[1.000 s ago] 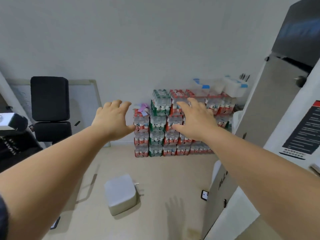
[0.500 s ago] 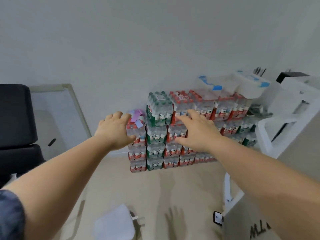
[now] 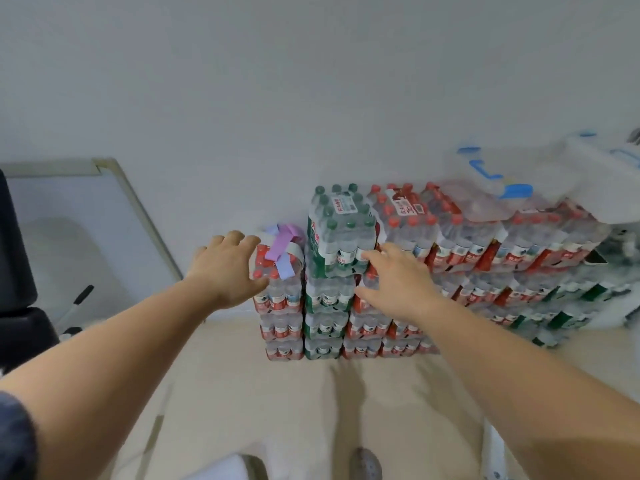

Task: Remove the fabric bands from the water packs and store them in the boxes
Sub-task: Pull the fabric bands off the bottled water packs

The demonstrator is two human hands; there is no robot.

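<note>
Left hand (image 3: 225, 268): fingers spread, empty, beside the fabric bands (image 3: 284, 249).
Right hand (image 3: 398, 285): spread, empty, before the water packs (image 3: 341, 237).
Clear boxes (image 3: 485, 192): atop the packs.

Stacks of water packs (image 3: 485, 244) on the floor (image 3: 242, 393) against the wall (image 3: 311, 81), fabric bands (image 3: 282, 245) on top of the leftmost stack, boxes (image 3: 485, 181) on the packs at the right, whiteboard (image 3: 69, 216) to the left, chair (image 3: 14, 271) further left

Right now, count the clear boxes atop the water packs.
2: the left box lies on the red-capped packs; the right box beside it, at the frame edge. Others may be out of view.
</note>
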